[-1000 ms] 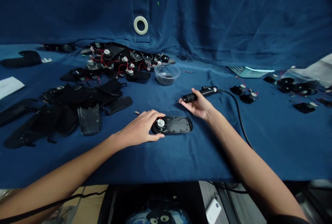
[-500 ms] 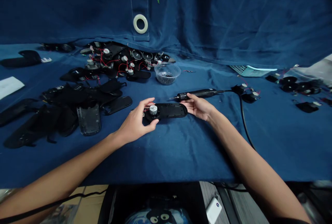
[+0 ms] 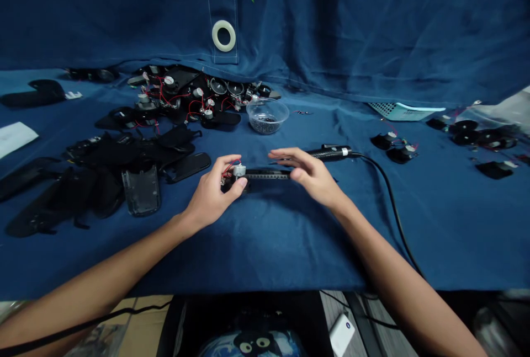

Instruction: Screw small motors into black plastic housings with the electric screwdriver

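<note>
My left hand point(image 3: 215, 188) is closed around the round end of a black plastic housing point(image 3: 269, 175), with a small silvery motor point(image 3: 239, 170) and red wires between thumb and fingers. The housing's flat handle part points right and is turned edge-on. At its far end is my right hand point(image 3: 312, 175), fingers stretched out above the housing and thumb apart; whether the thumb touches it I cannot tell. Behind that hand a black electric screwdriver point(image 3: 331, 152) lies on the blue cloth, its front part mostly hidden by the fingers.
A clear bowl point(image 3: 268, 117) of small dark screws stands behind the hands. Motors with red wires point(image 3: 182, 95) are heaped at back left, black shells point(image 3: 141, 188) nearer left. Fan parts point(image 3: 480, 133) and a light-blue basket point(image 3: 408, 111) are at right. The screwdriver's cable point(image 3: 391, 197) runs to the front edge.
My right hand has come away from the screwdriver, which now lies farther right. The housing has tipped from facing up to edge-on, and my left fingers have closed in on it.
</note>
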